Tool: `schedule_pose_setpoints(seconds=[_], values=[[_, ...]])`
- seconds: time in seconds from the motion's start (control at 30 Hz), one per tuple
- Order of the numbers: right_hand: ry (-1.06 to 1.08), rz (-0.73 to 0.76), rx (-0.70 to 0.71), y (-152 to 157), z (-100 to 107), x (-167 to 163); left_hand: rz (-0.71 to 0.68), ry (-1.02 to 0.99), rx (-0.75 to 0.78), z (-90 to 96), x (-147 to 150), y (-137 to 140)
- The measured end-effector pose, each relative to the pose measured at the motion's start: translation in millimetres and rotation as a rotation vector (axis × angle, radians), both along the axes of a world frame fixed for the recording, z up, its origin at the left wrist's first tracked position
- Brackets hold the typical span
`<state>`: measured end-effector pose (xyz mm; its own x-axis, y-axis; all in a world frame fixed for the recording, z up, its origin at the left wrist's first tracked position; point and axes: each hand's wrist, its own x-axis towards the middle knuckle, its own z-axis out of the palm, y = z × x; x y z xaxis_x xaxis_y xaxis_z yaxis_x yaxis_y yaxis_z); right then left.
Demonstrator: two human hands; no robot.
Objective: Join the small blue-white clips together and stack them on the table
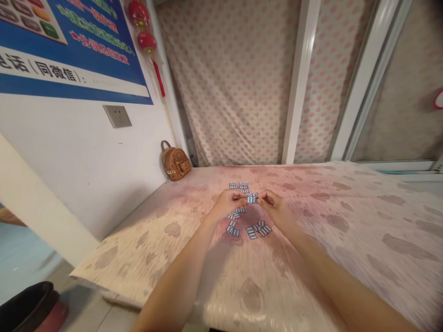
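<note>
My left hand (231,200) and my right hand (272,200) are raised a little above the table, both closed in a pinch. Between them they hold a small flat piece with white panels and blue edges (251,198), one side in each hand. Similar pieces lie on the cloth around it: a group (239,186) behind my hands, a loose cluster (236,213) below my left hand, another (233,228) nearer me, and an overlapping group (259,228) in front of my right hand. What is printed on them is too small to read.
A patterned tablecloth (173,230) covers the table. At its far left corner a small brown backpack (176,162) leans near the wall. A polka-dot curtain (235,83) hangs behind. On the floor at lower left stands a dark bin (32,306).
</note>
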<state>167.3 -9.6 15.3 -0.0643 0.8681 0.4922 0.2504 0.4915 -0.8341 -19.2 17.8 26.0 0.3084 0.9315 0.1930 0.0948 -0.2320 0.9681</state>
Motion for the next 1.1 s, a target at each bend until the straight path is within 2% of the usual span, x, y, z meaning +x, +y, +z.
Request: schedule_pose_setpoints(seconds=[0.37, 0.53, 1.1], values=[[-0.033, -0.048, 0.033, -1, 2, 1, -0.022, 0.054, 0.05, 5.8, -1, -7], [-0.053, -0.093, 0.027, -3, 3, 1, -0.012, 0.046, 0.009, 10.6, 3, -11], [-0.083, -0.139, 0.001, -6, 5, -1, -0.005, 0.059, 0.045, 11.9, 8, -15]])
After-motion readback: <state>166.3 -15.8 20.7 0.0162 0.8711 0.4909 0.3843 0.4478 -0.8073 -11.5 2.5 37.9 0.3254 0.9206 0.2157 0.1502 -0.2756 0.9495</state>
